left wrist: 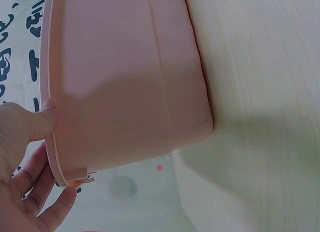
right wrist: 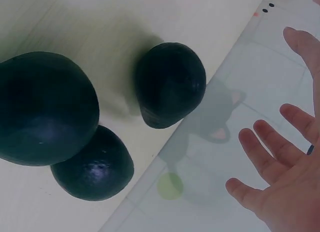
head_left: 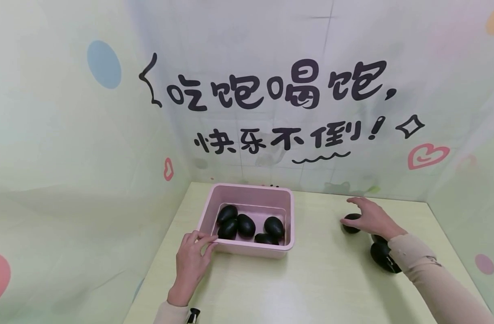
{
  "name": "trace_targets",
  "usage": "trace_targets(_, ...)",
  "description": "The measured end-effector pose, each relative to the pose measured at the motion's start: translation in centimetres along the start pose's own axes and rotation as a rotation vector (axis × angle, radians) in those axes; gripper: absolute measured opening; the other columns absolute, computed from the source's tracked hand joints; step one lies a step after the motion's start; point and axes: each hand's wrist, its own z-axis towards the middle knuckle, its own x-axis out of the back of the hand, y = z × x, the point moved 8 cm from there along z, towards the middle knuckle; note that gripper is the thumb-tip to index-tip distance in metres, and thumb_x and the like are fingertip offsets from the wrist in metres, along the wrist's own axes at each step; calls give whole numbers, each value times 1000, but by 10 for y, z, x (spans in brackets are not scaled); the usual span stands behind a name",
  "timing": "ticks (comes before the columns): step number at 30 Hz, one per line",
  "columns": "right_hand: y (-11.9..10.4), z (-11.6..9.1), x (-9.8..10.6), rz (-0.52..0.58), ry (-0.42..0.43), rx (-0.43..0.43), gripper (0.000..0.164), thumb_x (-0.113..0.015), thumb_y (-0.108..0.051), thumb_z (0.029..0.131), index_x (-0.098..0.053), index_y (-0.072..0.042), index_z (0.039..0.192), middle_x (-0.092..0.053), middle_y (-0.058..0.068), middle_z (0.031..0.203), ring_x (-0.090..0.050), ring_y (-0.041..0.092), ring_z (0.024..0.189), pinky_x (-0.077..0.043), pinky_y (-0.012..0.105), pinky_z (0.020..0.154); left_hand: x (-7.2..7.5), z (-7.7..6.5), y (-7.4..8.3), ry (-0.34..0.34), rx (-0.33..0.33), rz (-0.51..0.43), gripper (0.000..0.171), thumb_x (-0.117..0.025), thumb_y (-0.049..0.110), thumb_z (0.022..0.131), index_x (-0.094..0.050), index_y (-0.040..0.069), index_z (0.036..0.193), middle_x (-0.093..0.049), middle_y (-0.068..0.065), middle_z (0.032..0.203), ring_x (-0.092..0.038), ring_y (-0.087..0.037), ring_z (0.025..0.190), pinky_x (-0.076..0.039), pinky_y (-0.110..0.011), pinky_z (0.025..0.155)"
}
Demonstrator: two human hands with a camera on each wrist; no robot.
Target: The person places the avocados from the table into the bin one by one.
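Your right hand (head_left: 372, 219) is spread wide and holds nothing; in the head view its thumb and fingers straddle the lone avocado (right wrist: 172, 84), contact unconfirmed. That avocado lies on the table (head_left: 320, 279), right of the pink tub (head_left: 251, 249), narrower end toward the bottom of the right wrist view. Your left hand (head_left: 194, 261), farther off, pinches the tub's near-left rim.

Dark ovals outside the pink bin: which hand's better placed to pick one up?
Right, probably. The right hand is spread and empty, close to the nearest dark oval. The left hand is farther off, pinching the pink bin at its near-left corner.
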Motion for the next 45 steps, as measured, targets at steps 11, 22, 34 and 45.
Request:
trace_targets(11, 22, -3, -3, 57, 27, -59, 83, -80, -46, 92, -52, 10, 146, -54, 38, 148, -57, 57, 128, -49, 69, 103, 0, 0, 0, 2, -1, -3, 25, -99, 10, 71, -87, 16, 92, -69, -2, 90, -64, -30, 90, -55, -42, 64)
trace_targets(22, 35, -7, -26, 148, 47, -130, 96, -78, -52, 94, -38, 8, 157, -34, 42, 159, -39, 63, 142, -39, 76, 111, 0, 0, -1, 6, -3, -3, 24, -98, 11, 71, -87, 16, 92, -69, -1, 91, -64, -30, 90, -55, -43, 64)
trace_targets(34, 46, -15, -44, 154, 41, -195, 106, -76, -54, 95, -24, 10, 162, -29, 47, 159, -37, 65, 142, -39, 77, 110, -1, -1, -2, -2, -2, 6, 25, -98, 12, 72, -87, 17, 93, -70, -2, 91, -64, -30, 90, -55, -41, 62)
trace_targets(45, 57, -17, -56, 183, 19, -219, 107, -76, -53, 95, -24, 12, 162, -29, 48, 158, -39, 67, 139, -40, 77, 108, -1, -1, -1, 0, -3, -3, 25, -99, 11, 71, -86, 18, 92, -69, -1, 90, -64, -29, 90, -55, -40, 62)
